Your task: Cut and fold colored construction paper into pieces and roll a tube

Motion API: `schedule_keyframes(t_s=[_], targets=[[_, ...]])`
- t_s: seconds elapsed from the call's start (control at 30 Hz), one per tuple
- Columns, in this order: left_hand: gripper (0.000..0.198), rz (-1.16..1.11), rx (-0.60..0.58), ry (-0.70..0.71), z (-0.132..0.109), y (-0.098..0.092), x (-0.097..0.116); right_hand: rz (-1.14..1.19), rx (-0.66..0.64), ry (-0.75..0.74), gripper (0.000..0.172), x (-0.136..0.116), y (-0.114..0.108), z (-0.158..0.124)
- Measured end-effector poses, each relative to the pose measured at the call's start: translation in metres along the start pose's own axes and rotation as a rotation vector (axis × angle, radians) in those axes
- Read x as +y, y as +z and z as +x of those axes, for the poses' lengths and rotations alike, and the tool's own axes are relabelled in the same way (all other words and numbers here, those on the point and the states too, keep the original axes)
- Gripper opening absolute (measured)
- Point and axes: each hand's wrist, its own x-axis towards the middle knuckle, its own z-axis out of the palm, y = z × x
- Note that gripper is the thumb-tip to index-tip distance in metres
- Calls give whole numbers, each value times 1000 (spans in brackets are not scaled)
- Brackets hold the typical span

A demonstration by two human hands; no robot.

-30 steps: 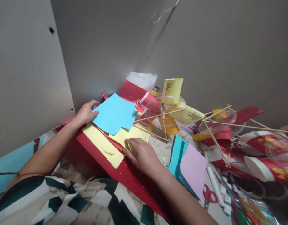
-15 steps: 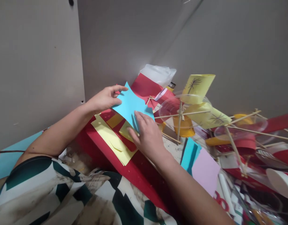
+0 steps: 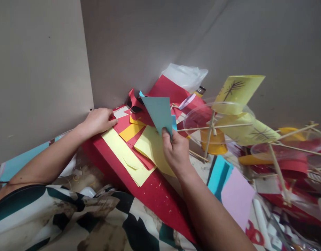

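My right hand (image 3: pixel 176 151) pinches a blue paper sheet (image 3: pixel 158 111) by its lower edge and holds it upright above a heap of coloured paper. Under it lie pale yellow sheets (image 3: pixel 150 148), an orange piece (image 3: pixel 130 130) and red scraps on a large red card (image 3: pixel 152 195). My left hand (image 3: pixel 98 120) rests with curled fingers on the far left of the heap, against the grey wall, touching red and white scraps (image 3: pixel 121 113); whether it grips one I cannot tell.
To the right stands a frame of thin wooden sticks (image 3: pixel 211 134) with clear plastic lids (image 3: pixel 218 118) and yellow paper flags (image 3: pixel 237 90). Blue (image 3: pixel 219 172) and pink paper (image 3: pixel 237 195) lie beside it. A plastic bag (image 3: pixel 185 75) sits in the corner. Grey walls close left and back.
My right hand has taken the blue sheet and lifted it upright off the heap. My left hand let go of it and dropped to the scraps by the wall.
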Motion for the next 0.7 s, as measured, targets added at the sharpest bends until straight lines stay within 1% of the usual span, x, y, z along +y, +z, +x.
schedule_keyframes(t_s=[0.1, 0.2, 0.37, 0.57, 0.63, 0.7], targets=[[38, -9, -53, 1, 4, 5, 0, 10, -21, 2, 35, 2, 1, -1], [31, -148, -89, 0, 7, 4, -3, 14, -44, -2, 35, 4, 3, -2], [19, -594, -171, -13, 7, 2, -6, -11, -91, -12, 37, 7, 9, -5], [11, -1144, -208, -106, 9, 8, 0, -2, -89, -8, 37, 8, 11, -9], [12, -1294, -227, -110, 12, 11, 1, 2, -87, -4, 37, 8, 12, -9], [12, -1380, -229, -117, 14, 13, 1, 3, -83, 0, 37, 8, 12, -9]])
